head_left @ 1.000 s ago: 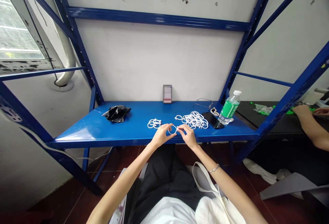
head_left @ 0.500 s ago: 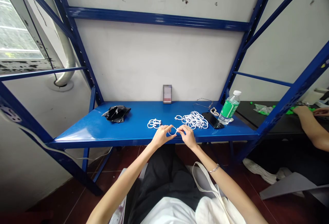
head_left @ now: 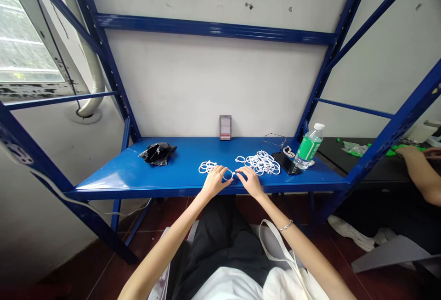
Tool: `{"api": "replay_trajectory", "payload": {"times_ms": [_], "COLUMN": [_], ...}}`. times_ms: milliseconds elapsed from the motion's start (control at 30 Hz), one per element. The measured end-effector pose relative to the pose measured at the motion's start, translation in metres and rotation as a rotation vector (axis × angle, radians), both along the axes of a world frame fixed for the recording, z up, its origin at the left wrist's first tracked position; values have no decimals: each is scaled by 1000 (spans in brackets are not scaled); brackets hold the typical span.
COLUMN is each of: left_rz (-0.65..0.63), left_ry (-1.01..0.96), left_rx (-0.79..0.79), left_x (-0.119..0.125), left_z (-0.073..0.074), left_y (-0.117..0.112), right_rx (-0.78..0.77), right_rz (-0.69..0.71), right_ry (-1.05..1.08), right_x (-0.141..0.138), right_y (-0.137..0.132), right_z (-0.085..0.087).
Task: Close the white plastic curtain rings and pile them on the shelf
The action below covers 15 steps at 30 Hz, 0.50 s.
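A thin white ring with a small knob (head_left: 234,173) is held by its left side in my left hand (head_left: 214,181), whose thumb and fingers are closed on it near the table's front edge. Just right of the knob, my right hand (head_left: 250,182) has its thumb and forefinger apart, with nothing seen between them. A small group of similar white rings (head_left: 206,166) lies beyond my left hand, partly covered by it. The larger heap of white rings (head_left: 263,162) lies behind and right of my right hand.
On the blue table (head_left: 186,180) are a crumpled black plastic bag (head_left: 157,153), a dark phone (head_left: 286,163), glasses (head_left: 274,140) and a water bottle (head_left: 309,147). A blurred upright card or screen (head_left: 225,127) leans on the wall. Another person's arm (head_left: 416,171) is at right.
My right fingers have let go of the ring and spread apart. My left hand, still gripping the ring, has shifted slightly left.
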<state>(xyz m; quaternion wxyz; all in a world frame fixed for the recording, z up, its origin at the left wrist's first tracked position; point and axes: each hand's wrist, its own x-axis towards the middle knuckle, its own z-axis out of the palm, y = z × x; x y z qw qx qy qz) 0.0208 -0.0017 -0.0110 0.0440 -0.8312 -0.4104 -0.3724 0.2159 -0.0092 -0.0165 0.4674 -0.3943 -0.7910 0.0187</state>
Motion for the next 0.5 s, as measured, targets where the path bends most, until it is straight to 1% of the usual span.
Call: {"api": "replay_trajectory", "payload": {"times_ms": [133,233,367,500], "left_rz": [180,281,296,300], "left_ry": [32,52,59,81], "left_rx": [63,77,66,46], "left_x": [-16,-25,-27,-25], "left_z": [-11,-18,-22,-20], "left_y": [14,22,25,23], "right_rx": [33,50,-16,-57], "right_rz": [-130,-180,-216,-195], "right_ry": [-133,-237,-334,-367], "right_x": [3,3,-3,-12], "right_y": [33,62,88,93], "right_z": [0,4,11,13]}}
